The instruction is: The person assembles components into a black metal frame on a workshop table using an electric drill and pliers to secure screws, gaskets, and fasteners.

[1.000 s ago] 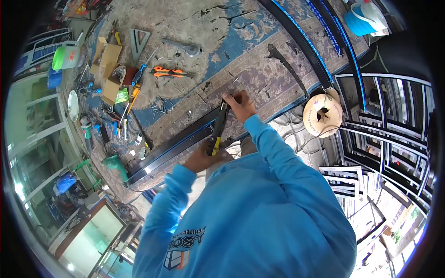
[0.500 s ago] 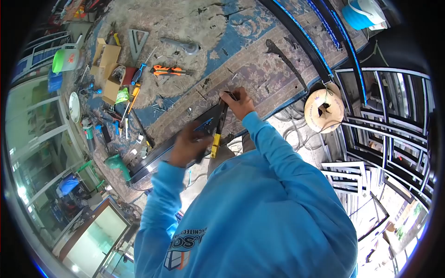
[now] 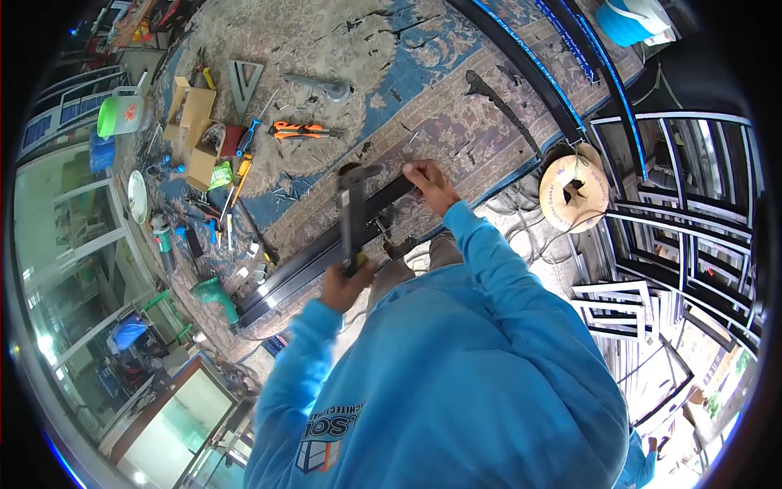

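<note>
My left hand is wrapped round the handle of a hammer, which stands up across the view with its dark head at the top. Beneath it a long black metal profile runs diagonally over the patterned carpet. At the profile's upper right end, my right hand has its thumb and fingers closed on the tip. Small dark metal parts lie beside the profile, close to my knees.
A green power tool lies near the profile's lower end. Orange cutters, a grey triangle and cardboard boxes sit farther off. A cardboard spool and stacked frames stand right. A co-worker's blue sleeve shows lower right.
The hammer has passed from my right hand to my left, which has lifted it over the profile. My right hand has shifted slightly right and down, onto the profile's end.
</note>
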Demonstrator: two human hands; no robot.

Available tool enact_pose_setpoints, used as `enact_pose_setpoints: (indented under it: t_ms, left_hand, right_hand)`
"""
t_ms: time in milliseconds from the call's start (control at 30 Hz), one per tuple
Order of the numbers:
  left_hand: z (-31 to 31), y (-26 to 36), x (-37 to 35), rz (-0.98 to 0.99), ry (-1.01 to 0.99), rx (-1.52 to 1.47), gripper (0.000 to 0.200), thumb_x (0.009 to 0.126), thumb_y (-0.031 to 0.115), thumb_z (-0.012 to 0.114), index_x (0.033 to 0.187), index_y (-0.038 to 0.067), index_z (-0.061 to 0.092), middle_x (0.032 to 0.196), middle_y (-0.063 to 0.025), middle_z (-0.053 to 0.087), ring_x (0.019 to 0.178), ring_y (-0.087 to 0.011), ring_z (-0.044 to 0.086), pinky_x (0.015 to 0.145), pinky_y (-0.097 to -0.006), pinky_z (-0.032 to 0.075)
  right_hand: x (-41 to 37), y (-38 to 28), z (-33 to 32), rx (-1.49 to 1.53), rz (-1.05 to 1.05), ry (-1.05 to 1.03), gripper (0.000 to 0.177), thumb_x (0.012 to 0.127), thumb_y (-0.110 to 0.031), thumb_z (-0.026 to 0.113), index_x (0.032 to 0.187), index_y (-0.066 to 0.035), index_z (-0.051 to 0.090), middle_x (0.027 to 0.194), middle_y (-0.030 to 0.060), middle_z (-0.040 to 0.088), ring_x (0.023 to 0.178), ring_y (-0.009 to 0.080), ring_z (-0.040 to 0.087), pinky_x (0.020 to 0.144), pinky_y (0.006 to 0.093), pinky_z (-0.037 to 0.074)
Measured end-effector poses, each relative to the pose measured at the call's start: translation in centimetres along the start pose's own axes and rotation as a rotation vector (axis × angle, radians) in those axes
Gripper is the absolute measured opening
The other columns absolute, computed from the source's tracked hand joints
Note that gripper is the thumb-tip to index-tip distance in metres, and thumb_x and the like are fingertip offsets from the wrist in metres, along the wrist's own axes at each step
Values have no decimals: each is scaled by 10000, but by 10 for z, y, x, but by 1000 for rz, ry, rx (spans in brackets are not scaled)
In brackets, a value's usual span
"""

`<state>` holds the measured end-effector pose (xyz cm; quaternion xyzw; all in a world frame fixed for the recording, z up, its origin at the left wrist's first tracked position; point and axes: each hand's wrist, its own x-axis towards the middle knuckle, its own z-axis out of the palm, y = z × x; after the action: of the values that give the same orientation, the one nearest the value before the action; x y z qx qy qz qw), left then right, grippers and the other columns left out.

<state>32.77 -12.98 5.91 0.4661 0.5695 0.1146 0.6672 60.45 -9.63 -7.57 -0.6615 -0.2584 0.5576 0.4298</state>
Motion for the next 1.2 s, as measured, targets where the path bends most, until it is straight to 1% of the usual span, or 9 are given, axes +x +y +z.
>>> enact_pose_setpoints:
  t_ms: [133,167,333,633,667,733,767,1000,1200]
  left_hand:
    - [-139,84,-84,-361,-249,1031,321,870,289,760,1040,23,702,793,-111,707,717,-198,678,651,-361,523]
    - [-172,97,-110,-186,-278,1088,337,856,310,761,1009,15,704,811,-179,700,748,-286,701,675,-405,531]
    - [-201,202,-180,-342,-201,1271,253,888,265,705,969,25,695,814,-187,668,733,-342,665,669,-433,502]
    - [-158,32,19,109,277,970,224,970,239,571,1159,122,594,893,-217,696,830,-435,681,698,-539,531]
    - [-155,-7,54,131,349,1012,219,963,224,558,1154,123,590,940,-220,698,847,-437,683,712,-541,539]
    - [-150,-23,70,201,374,958,280,925,158,581,1203,123,586,1049,-184,693,919,-446,669,772,-531,537]
    - [-155,-41,74,481,462,946,274,923,135,570,1195,108,589,1071,-202,677,996,-425,654,834,-527,528]
    - [-395,-116,-6,105,1072,926,519,826,318,699,1242,57,529,1187,-213,609,1133,-380,593,952,-474,496]
    - [-537,-260,24,-251,1192,836,895,717,476,784,1389,29,399,1302,-249,547,1225,-397,550,1019,-475,467]
  right_hand:
    - [7,22,9,-115,-163,101,440,844,-345,763,1156,-89,589,1007,135,693,902,310,687,814,433,543]
    - [12,27,13,-136,-167,144,386,845,-293,765,1143,-112,599,981,121,703,894,309,691,814,433,541]
    - [14,26,22,-313,-307,286,289,838,-226,748,1091,-156,627,935,124,718,869,305,703,767,429,541]
    - [17,35,23,-650,-527,438,434,825,-296,820,1127,-39,643,1012,122,700,861,250,687,769,375,547]
    - [-2,10,33,-387,-245,360,482,831,-298,820,1209,-69,628,1038,97,691,864,201,679,740,329,553]
    - [2,22,29,-360,-276,314,604,811,-254,844,1309,-54,568,1187,113,632,884,184,657,749,308,551]
    - [0,21,29,-333,-247,244,639,803,-238,850,1333,-51,547,1230,122,606,893,188,652,758,314,553]
    - [-10,14,-16,-540,-328,88,770,761,-101,842,1434,-109,470,1367,88,542,1140,230,562,857,362,558]
    - [-27,-53,-21,-869,-405,30,678,758,-89,806,1374,-107,523,1290,164,558,1005,299,641,868,419,551]
